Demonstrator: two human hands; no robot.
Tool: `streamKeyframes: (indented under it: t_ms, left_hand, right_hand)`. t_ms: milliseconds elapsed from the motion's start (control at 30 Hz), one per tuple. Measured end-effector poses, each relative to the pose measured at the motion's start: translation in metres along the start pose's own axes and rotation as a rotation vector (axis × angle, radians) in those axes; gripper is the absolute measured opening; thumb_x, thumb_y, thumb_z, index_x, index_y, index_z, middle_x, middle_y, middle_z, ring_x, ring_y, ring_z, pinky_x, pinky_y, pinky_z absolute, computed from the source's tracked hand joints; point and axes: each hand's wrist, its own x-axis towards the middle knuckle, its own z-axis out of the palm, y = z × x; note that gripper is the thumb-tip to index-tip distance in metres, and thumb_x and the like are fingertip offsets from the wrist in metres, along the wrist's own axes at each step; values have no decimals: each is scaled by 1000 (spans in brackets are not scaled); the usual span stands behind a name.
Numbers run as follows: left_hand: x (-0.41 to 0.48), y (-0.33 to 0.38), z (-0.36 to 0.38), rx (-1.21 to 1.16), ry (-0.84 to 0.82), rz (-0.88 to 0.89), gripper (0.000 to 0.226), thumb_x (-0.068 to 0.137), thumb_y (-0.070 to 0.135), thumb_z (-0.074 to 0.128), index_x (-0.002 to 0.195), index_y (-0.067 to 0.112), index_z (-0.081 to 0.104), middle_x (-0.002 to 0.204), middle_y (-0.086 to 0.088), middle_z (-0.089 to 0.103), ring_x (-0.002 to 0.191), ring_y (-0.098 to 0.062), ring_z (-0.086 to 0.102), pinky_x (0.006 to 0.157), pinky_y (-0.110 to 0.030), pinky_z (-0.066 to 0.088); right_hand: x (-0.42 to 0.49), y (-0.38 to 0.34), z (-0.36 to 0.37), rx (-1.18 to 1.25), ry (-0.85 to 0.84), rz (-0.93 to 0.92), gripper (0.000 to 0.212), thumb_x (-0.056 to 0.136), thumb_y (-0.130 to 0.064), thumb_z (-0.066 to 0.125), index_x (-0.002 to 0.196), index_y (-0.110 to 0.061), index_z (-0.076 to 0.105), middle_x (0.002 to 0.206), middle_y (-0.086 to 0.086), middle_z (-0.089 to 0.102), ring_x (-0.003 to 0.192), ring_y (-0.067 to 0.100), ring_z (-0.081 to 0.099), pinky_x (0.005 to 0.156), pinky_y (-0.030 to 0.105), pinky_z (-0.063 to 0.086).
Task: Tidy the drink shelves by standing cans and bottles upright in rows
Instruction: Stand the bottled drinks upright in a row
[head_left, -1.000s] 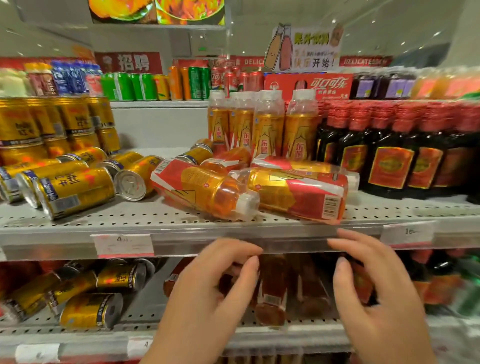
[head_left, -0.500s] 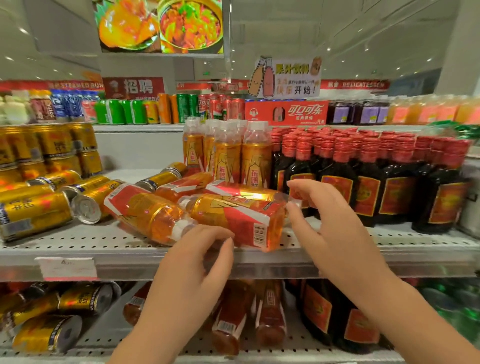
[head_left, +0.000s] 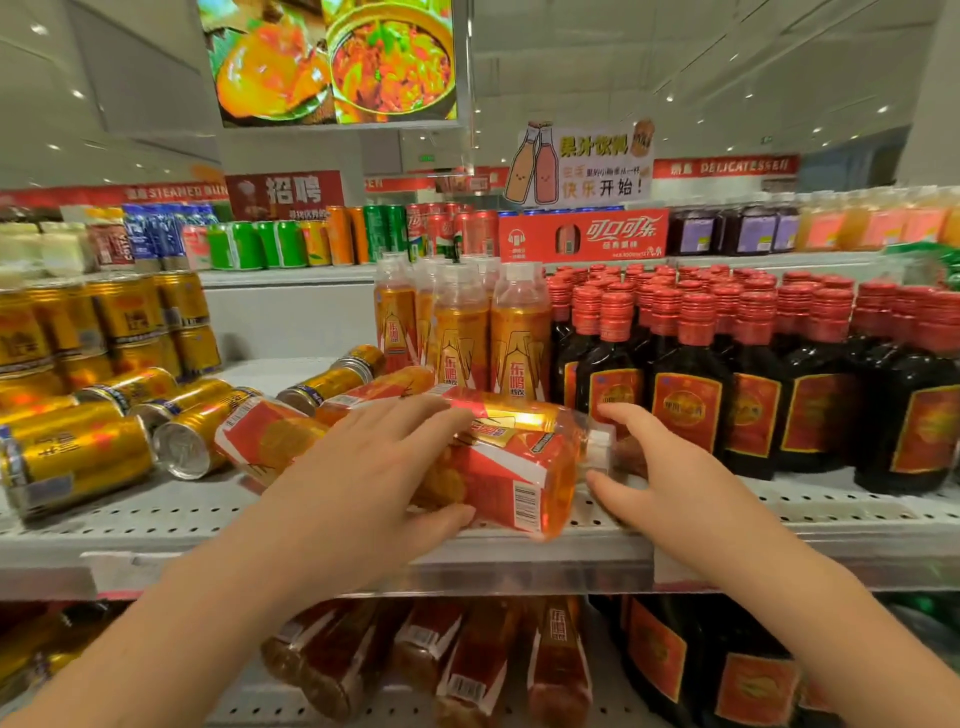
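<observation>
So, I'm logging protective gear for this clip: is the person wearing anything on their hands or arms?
No. The left hand and right hand are bare, with no gloves, and no rings show. Both forearms are bare to the frame's lower edge: no sleeves, watch or bracelet in view.

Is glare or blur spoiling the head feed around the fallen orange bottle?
Head view: bright glare washes the top of the fallen orange plastic bottle with red-and-gold label, beside the left hand; its barcode shows but is soft. Head view: the lying gold cans at left are blurred, and the white perforated shelf bows from wide-angle distortion.
</observation>
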Motion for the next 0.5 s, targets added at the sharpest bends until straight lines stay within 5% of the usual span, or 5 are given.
streamKeyframes:
  t_ms: [167,300,500]
  left_hand:
    - [8,-18,7,101,-8,-5,82,89,68,50,155,42,11,160,15,28,147,-12,25,122,-34,16]
    - [18,-26,11,105,-42,-18,80,87,66,52,153,39,16,154,12,39,141,-16,36,120,-38,25]
    - [22,-32,7,105,0,35,77,85,60,59,149,43,21,148,13,44,133,-17,44,113,-36,31]
  right_hand:
    - [3,5,-2,140,-29,-27,50,83,-43,75,125,-51,49,98,-30,62,95,-14,57,70,9,44]
    - [3,5,-1,231,22,-49,45,79,-43,77,118,-50,55,95,-27,65,90,-6,62,79,22,53]
    - [9,-9,-14,268,143,-123,51,70,-64,69,118,-49,59,97,-27,64,91,-3,62,76,21,52]
